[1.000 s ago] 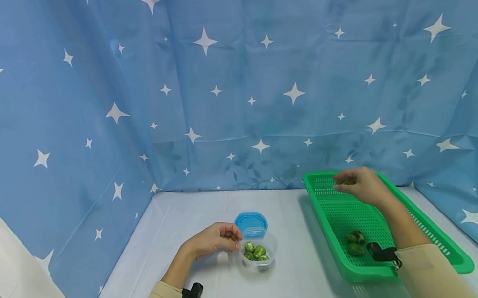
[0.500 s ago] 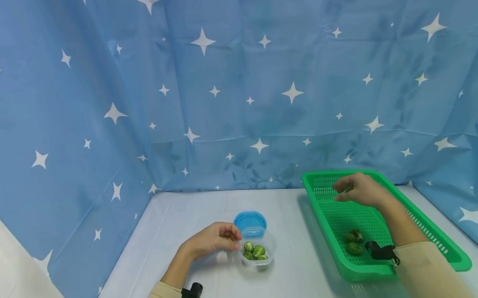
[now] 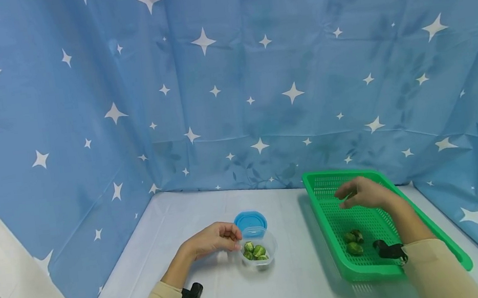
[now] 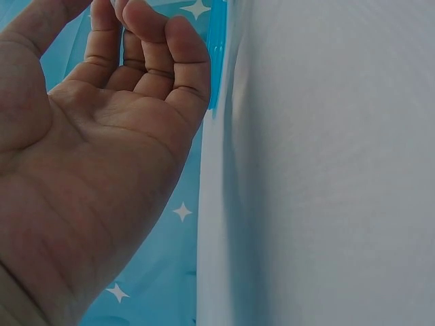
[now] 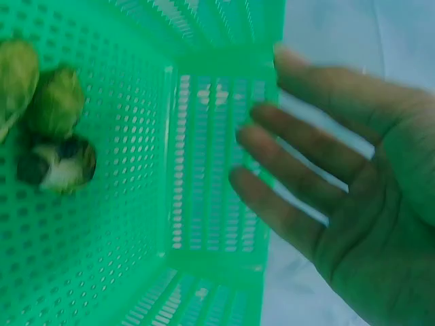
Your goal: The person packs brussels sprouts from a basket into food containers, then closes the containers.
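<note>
My left hand (image 3: 214,239) is beside a small clear plastic container (image 3: 267,244), thumb and fingertips pinching its left rim. Several green Brussels sprouts (image 3: 259,251) lie inside it. In the left wrist view the palm of the left hand (image 4: 115,136) shows with curled fingers; the thumb tip is cut off at the top edge. My right hand (image 3: 361,193) hovers over the far part of a green perforated basket (image 3: 337,256). Its fingers are spread and hold nothing in the right wrist view. Three Brussels sprouts (image 3: 354,248) sit together on the basket floor, nearer to me than that hand.
A round blue lid (image 3: 249,220) lies right behind the container. White cloth covers the table (image 3: 299,289). Blue curtain (image 3: 233,95) with white stars rises along the back and sides. A black wrist camera (image 3: 192,293) is strapped to each forearm.
My right hand has lowered a little over the basket and shifted slightly right. The left hand, the container and the sprouts look unchanged.
</note>
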Motion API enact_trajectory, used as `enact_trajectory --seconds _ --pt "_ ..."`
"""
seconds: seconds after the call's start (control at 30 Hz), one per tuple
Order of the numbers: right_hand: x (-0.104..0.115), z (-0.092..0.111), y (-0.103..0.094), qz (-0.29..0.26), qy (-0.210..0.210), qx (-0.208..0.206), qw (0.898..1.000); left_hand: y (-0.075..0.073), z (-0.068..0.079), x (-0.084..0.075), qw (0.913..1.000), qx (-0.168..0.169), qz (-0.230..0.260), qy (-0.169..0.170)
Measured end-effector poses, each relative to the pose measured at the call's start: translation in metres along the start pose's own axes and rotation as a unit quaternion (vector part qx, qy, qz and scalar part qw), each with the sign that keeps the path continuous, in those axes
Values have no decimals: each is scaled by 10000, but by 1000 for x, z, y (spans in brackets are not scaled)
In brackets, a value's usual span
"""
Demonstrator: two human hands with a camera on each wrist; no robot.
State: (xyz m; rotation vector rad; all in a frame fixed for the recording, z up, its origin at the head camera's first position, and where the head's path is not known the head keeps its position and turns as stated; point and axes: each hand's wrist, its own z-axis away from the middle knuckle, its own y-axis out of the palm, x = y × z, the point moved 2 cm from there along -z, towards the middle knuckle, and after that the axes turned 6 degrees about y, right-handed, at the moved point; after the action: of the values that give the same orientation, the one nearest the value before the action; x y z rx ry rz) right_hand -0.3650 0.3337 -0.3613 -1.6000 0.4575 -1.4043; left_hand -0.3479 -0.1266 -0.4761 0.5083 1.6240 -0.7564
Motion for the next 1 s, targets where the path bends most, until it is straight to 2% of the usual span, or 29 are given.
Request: enact_trajectory --seconds 0.1,0.3,0.57,0.73,1.0 --pt "-9 0 2 -266 2 430 9987 0 0 0 10000 -4 30 -4" --pt "-21 4 2 -394 128 901 9951 1 1 -1 10000 15 19 -20" --pt "-31 8 2 -703 842 1490 9827 0 1 -2 10000 -20 -13 -30" --pt "-33 9 5 -695 1197 1587 9776 0 1 -3 10000 -31 7 -49" --pt "-35 10 10 -565 1475 1502 9760 0 0 0 10000 -27 -6 -51"
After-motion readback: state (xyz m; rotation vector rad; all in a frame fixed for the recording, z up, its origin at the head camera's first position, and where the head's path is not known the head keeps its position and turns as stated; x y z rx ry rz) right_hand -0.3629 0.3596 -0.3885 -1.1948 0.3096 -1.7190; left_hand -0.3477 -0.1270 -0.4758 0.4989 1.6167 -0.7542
